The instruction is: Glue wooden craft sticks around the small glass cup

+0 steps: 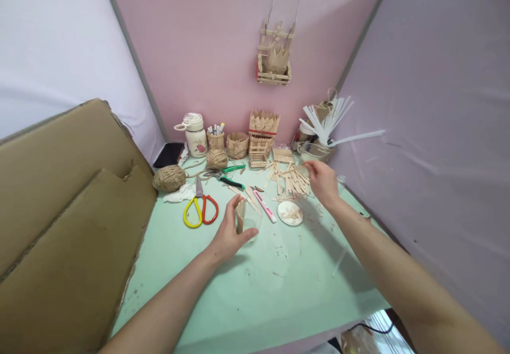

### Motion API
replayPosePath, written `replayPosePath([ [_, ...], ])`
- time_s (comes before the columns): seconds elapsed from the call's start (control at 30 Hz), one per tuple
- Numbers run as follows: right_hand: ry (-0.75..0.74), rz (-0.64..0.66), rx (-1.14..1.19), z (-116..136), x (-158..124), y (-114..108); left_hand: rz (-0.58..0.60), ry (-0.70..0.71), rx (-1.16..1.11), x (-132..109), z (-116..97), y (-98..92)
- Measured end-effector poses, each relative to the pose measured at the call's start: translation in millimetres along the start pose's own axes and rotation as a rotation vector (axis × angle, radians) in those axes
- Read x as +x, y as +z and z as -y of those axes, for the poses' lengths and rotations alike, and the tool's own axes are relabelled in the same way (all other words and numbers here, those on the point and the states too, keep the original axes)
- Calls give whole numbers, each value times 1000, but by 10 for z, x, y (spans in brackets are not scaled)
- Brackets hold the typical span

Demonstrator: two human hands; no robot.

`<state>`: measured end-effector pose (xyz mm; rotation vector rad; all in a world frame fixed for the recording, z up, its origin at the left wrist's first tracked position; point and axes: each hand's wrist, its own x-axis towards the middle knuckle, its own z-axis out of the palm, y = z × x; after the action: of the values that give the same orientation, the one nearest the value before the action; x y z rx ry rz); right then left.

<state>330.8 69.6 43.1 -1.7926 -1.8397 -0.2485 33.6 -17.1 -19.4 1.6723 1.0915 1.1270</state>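
Observation:
My left hand (231,229) is wrapped round a clear plastic cup (251,222), which is tilted above the table. Flat wooden sticks (240,216) stand along the side of the cup nearest my palm. Over the pile of loose wooden pieces (297,183), my right hand (322,180) is closed in a pinch. A thin wooden stick (295,170) seems to run leftward from its fingertips. Below that pile lies a white round lid (290,213) with small wood scraps on it. A pink craft knife (263,205) rests between my two hands.
Red-and-yellow scissors (201,208), green-handled pliers (231,182) and twine balls (169,178) lie to the left. Behind stand a white bottle (195,135), stick-covered holders (238,145) and glue sticks (327,118). Cardboard (75,210) leans at the left. A stick basket (274,67) hangs on the wall.

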Motion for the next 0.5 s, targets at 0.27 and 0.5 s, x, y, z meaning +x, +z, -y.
replayPosePath([
  [0.27,643,-55,1363,355,-812,-499,-485,547,243,-23,-250,-196],
  [0.5,881,82,1568,936,-1363,-398,-153,488,-35,-157,-408,-82],
])
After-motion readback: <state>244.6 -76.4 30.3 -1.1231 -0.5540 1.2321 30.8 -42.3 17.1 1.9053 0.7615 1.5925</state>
